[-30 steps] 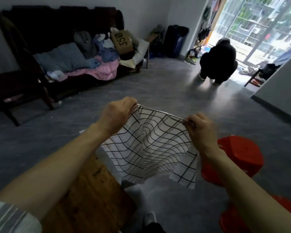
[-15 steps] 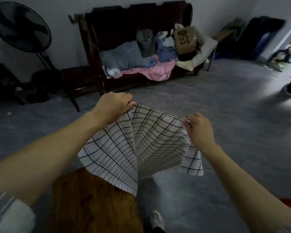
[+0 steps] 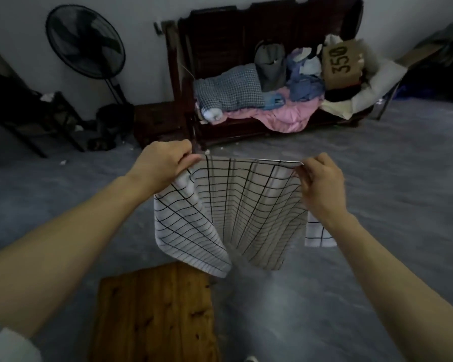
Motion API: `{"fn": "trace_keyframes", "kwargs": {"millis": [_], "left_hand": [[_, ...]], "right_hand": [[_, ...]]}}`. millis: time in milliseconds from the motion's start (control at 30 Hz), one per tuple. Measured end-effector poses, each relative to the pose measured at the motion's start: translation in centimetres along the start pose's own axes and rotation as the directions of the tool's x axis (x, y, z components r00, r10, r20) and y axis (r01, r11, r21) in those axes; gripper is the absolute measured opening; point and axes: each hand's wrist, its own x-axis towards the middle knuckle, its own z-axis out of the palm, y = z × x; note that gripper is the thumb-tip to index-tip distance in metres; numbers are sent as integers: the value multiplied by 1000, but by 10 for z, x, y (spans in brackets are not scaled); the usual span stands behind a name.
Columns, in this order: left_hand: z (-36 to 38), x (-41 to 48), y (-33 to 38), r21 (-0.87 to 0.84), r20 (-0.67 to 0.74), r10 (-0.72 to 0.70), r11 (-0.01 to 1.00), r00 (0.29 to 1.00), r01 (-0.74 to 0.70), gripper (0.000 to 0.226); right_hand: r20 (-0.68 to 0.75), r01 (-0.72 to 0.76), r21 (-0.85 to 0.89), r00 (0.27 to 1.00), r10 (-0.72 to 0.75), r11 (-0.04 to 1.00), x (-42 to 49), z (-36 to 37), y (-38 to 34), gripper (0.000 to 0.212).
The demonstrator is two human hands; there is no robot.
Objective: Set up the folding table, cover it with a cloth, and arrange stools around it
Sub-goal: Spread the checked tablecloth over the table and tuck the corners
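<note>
I have the cloth (image 3: 246,212) up in the air by its top edge. My left hand (image 3: 165,165) has its fingers curled round one end of that edge. My right hand (image 3: 322,184) pinches the other end between thumb and fingers, and the edge runs taut between them. The rest hangs in front of me over the floor (image 3: 377,178), just beyond the far edge of the table (image 3: 154,314), whose bare wooden top sits low and to my left.

The risks, as I judge them:

- **Folds:** The cloth is not fully open. A flap is doubled over under my left hand and a strip hangs behind my right wrist. Laid down like this, it would cover only part of the top or land bunched.
- **Position:** The table lies left of the cloth's middle, so a straight drop would put much of the cloth on the floor. I would need to shift left and draw it back towards me first.
- **Grip:** My right pinch looks light, and a hard shake to open the folds could snap that corner free.
- **Hem:** The low hem may drag on the floor and pick up dirt.

I see no stools from here.
</note>
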Motion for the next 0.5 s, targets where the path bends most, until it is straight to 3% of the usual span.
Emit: {"fn": "trace_keyframes", "kwargs": {"millis": [167, 267, 500], "left_hand": [[6, -17, -19, 51, 223, 88, 993, 971, -102, 44], [21, -26, -36, 122, 333, 73, 985, 940, -119, 31], [46, -34, -84, 111, 274, -99, 991, 957, 71, 12]], "right_hand": [[62, 65, -15, 996, -64, 998, 11, 14, 14, 3], [65, 61, -33, 996, -59, 998, 8, 23, 15, 5], [61, 34, -81, 998, -29, 996, 18, 48, -5, 11]]}}
